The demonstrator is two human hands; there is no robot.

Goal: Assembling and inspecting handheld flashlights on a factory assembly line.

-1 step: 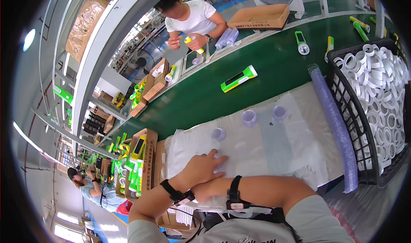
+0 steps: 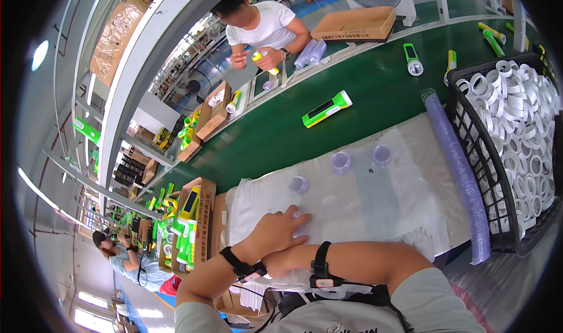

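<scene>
My left hand (image 2: 278, 232) rests palm down on the white sheet-covered work surface (image 2: 334, 207), its fingers stretched and spread. A bit of something pale purple shows beside its fingertips, mostly covered by the hand. Crossing beneath the left wrist, my right hand (image 2: 278, 264) has its fingers hidden. Just beyond the left fingers stands a small clear purple-tinted cup-like piece (image 2: 298, 185). Two similar pieces, one nearer the middle (image 2: 341, 163) and another to its right (image 2: 382, 155), sit farther off, apart from both hands.
A green-and-yellow flashlight (image 2: 327, 108) lies on the green conveyor belt (image 2: 264, 148). Purple film roll (image 2: 457, 177) and a black basket (image 2: 489, 163) of white rings flank the right. A carton (image 2: 205, 216) of flashlights stands left. Across the belt, a person (image 2: 261, 31) holds a flashlight.
</scene>
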